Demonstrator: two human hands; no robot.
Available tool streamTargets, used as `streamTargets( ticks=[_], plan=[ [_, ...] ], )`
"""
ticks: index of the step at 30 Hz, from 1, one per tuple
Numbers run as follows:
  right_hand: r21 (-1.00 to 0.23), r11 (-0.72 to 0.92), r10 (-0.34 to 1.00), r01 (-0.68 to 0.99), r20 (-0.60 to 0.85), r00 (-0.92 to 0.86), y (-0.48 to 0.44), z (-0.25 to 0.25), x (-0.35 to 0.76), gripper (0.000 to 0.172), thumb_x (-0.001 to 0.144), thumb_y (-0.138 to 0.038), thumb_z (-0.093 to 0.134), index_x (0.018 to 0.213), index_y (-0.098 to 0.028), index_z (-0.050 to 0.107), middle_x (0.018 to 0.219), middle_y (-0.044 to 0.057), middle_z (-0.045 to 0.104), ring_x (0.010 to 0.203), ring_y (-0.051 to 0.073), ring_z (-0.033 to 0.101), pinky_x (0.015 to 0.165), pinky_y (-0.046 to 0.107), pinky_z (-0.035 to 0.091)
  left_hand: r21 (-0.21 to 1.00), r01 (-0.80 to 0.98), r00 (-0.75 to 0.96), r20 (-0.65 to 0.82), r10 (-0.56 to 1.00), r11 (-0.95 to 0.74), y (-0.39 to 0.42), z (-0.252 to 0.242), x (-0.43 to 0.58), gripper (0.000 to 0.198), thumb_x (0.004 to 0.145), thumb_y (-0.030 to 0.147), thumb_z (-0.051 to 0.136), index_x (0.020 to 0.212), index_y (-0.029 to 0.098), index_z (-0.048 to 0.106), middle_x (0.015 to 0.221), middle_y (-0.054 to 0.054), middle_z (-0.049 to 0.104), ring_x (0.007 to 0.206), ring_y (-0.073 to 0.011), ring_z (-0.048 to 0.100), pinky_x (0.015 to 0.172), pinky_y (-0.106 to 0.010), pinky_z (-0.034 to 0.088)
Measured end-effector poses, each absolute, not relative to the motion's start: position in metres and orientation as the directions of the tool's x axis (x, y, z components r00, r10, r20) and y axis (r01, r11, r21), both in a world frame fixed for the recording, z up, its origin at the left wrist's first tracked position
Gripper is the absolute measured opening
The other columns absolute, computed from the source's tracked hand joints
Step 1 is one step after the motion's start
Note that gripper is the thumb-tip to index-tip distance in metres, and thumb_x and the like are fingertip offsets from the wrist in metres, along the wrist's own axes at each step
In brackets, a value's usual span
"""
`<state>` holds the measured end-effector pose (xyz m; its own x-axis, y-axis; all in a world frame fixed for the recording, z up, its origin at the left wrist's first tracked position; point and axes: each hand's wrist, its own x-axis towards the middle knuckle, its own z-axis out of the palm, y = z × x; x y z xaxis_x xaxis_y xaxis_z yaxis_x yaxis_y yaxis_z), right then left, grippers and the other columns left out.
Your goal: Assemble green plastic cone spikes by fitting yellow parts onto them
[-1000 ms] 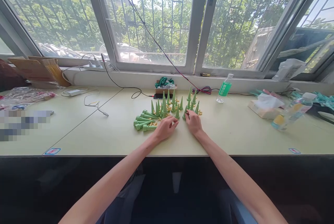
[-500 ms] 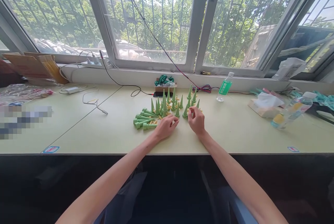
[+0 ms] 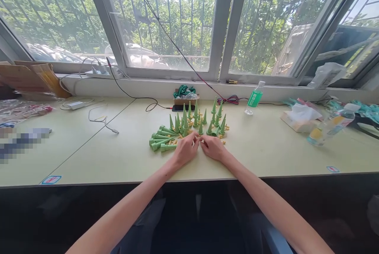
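Note:
My left hand rests on the table at the front of a cluster of green pointed cones, its thumb and fingers pinched together. Fingertip to fingertip with it is my right hand, also closed. Whatever lies between the fingertips is too small or hidden to make out. Just behind the hands stands an upright green cone, with several more around it. Other green cones lie on their sides left of my left hand. Small yellow pieces are scattered among the cones.
A small box with green and clear items stands behind the cones, a dark phone in front of it. To the right are a green-labelled bottle, a tissue box and a tilted bottle. A white cable lies left.
My right hand has come down and left from above the right-hand cones to meet my left hand. A cone now lies tilted among the right-hand ones. The view has shifted slightly.

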<state>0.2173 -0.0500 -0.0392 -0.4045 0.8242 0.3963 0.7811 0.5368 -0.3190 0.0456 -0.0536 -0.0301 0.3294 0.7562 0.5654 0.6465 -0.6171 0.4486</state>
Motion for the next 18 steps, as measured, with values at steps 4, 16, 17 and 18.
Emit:
streamTargets(
  ticks=[4,16,17,18],
  plan=[
    [-0.317,0.507,0.844,0.802,0.371,-0.387,-0.053,-0.039,0.214,0.014,0.093,-0.016,0.047,0.098,-0.018,0.06,0.088,0.005,0.069,0.076,0.016,0.063,0.065,0.023,0.035,0.419,0.648,0.365,0.561,0.743,-0.636,-0.056,-0.032,0.045,0.015,0.095,0.024,0.046,0.102,0.019,0.059,0.082,-0.003,0.069,0.069,-0.0152,0.064,0.066,-0.026,0.046],
    [-0.322,0.514,0.843,0.795,0.362,-0.398,-0.061,-0.044,0.21,0.015,0.094,-0.015,0.044,0.095,-0.019,0.058,0.079,0.002,0.065,0.068,0.015,0.06,0.06,0.024,0.031,0.218,0.615,0.381,0.759,0.527,-0.758,-0.069,-0.004,0.012,0.011,0.093,0.022,0.048,0.095,0.021,0.059,0.075,-0.002,0.066,0.059,-0.0119,0.058,0.056,-0.024,0.043],
    [-0.322,0.513,0.843,0.795,0.361,-0.398,-0.061,-0.044,0.209,0.015,0.094,-0.015,0.044,0.094,-0.019,0.058,0.078,0.002,0.064,0.067,0.015,0.06,0.059,0.024,0.03,0.239,0.648,0.321,0.776,0.544,-0.723,-0.062,0.005,0.004,0.009,0.092,0.023,0.051,0.092,0.021,0.059,0.075,-0.001,0.065,0.058,-0.0113,0.057,0.055,-0.024,0.043],
    [-0.322,0.509,0.846,0.798,0.359,-0.395,-0.061,-0.045,0.208,0.016,0.094,-0.015,0.043,0.093,-0.019,0.058,0.076,0.002,0.064,0.066,0.015,0.059,0.059,0.024,0.03,0.278,0.678,0.244,0.788,0.565,-0.68,-0.052,0.014,-0.004,0.009,0.092,0.024,0.051,0.088,0.021,0.059,0.075,-0.001,0.066,0.058,-0.011,0.056,0.056,-0.023,0.043]
  ],
)
